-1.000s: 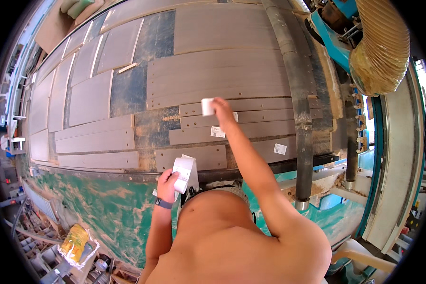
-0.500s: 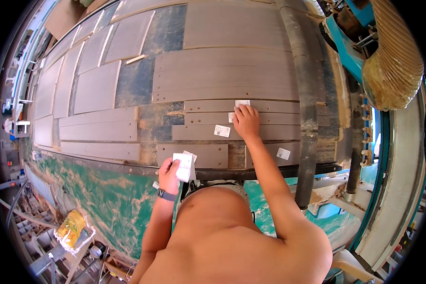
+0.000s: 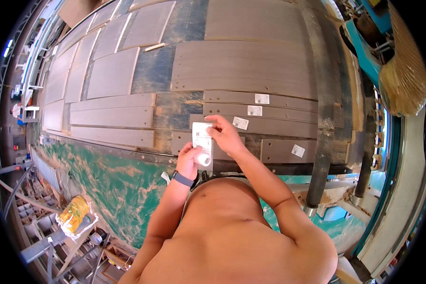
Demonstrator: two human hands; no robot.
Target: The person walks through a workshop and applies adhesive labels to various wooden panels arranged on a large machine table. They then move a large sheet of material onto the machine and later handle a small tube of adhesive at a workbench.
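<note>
A roll of white printed labels point(image 3: 203, 158) is in my left hand point(image 3: 188, 161), fingers closed round its side. From the roll a strip of labels point(image 3: 201, 130) stands up, and my right hand point(image 3: 226, 136) pinches its upper right edge. Beyond my hands, three stickers lie on the narrow grey-brown boards: a far label point(image 3: 262, 98), a middle label point(image 3: 254, 110) and a near label point(image 3: 240, 123). Another label point(image 3: 297, 150) sits tilted on a short board point(image 3: 281, 147) at the right. My left wrist wears a dark band point(image 3: 182, 179).
Large cut panels point(image 3: 246, 64) cover the dusty machine bed point(image 3: 151, 71). A dark roller bar point(image 3: 323, 142) crosses the right side, near a ribbed hose point(image 3: 404, 80). Green sheeting point(image 3: 113, 199) covers the floor, and a yellow sack point(image 3: 74, 213) is at lower left.
My right hand has come back from the far boards to the label roll and now grips its strip. A label shows where that hand was. The view has shifted slightly.
</note>
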